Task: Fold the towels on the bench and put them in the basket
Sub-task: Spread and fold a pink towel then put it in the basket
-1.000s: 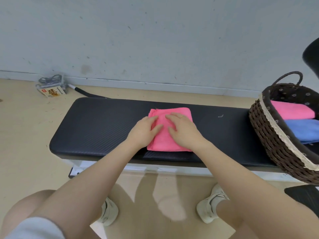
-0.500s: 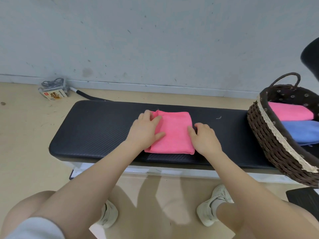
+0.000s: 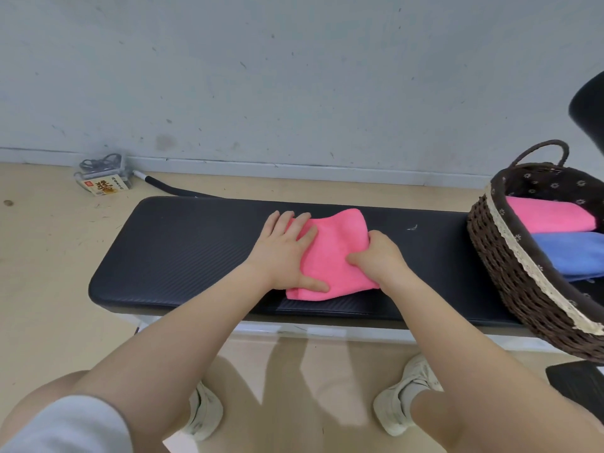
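Note:
A folded pink towel (image 3: 333, 253) lies on the middle of the black padded bench (image 3: 183, 250). My left hand (image 3: 284, 253) rests flat on the towel's left side, fingers straight and spread. My right hand (image 3: 379, 256) grips the towel's right edge with curled fingers, and that edge is raised off the bench. At the bench's right end stands a dark wicker basket (image 3: 510, 269) holding a folded pink towel (image 3: 552, 217) and a folded blue towel (image 3: 575, 256).
A grey wall runs behind the bench. On the floor at the back left lie a small box (image 3: 106, 186) with cables and a black hose (image 3: 173, 189). My knees and shoes are below the bench's front edge. A dark object (image 3: 588, 103) juts in at the right.
My right hand went from on top of the towel to its right edge, then took hold of it and lifted it. My left hand stayed pressing the left side.

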`<action>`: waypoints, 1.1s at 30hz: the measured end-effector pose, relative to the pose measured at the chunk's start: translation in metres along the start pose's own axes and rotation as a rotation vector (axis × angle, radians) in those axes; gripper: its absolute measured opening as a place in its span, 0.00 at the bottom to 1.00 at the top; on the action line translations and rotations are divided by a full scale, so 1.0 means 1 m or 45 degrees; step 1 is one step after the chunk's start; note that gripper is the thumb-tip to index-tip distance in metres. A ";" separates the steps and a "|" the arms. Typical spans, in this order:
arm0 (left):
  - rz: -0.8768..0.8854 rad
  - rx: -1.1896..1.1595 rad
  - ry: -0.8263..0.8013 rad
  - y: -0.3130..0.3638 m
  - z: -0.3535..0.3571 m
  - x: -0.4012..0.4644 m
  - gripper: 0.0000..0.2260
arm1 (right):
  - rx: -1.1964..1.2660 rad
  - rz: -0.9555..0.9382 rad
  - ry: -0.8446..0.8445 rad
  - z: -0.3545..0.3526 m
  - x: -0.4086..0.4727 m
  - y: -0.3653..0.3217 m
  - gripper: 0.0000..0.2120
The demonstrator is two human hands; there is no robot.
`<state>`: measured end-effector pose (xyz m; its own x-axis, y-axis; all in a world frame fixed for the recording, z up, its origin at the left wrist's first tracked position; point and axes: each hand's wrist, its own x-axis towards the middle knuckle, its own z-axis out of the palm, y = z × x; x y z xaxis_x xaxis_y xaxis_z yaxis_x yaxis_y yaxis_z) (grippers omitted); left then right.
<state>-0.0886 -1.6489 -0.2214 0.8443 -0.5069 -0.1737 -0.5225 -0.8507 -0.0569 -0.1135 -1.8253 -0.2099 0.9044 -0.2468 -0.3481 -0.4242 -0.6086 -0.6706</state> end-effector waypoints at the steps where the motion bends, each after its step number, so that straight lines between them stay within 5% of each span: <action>1: 0.026 -0.007 0.018 0.004 0.001 0.003 0.49 | -0.016 -0.012 0.007 -0.004 0.001 0.000 0.15; 6: -0.003 -0.135 -0.019 0.014 0.011 0.017 0.50 | -0.024 -0.140 -0.016 -0.014 -0.006 -0.010 0.24; 11: 0.008 -0.579 0.012 0.011 0.020 0.018 0.50 | -0.316 -0.465 -0.047 0.003 -0.027 -0.043 0.22; 15: -0.015 -1.306 0.090 -0.005 0.018 0.006 0.21 | -0.384 -0.518 -0.132 0.019 -0.033 -0.050 0.23; 21: -0.501 -2.100 0.253 -0.030 0.004 0.005 0.10 | -0.517 -0.576 -0.361 0.035 -0.035 -0.045 0.26; 26: -0.217 -1.190 -0.031 -0.041 -0.006 0.022 0.27 | -0.609 -0.648 -0.440 0.031 -0.038 -0.048 0.22; 30: -0.183 -1.078 -0.080 -0.038 -0.005 0.030 0.25 | -0.323 -0.530 -0.080 0.019 -0.033 -0.039 0.16; 33: -0.255 -0.972 -0.144 -0.042 0.005 0.032 0.19 | -0.469 -0.351 -0.152 0.020 -0.020 -0.028 0.23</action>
<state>-0.0406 -1.6290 -0.2299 0.8751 -0.3517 -0.3323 -0.1016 -0.8051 0.5843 -0.1208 -1.7886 -0.1971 0.9601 0.0370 -0.2773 -0.1048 -0.8715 -0.4791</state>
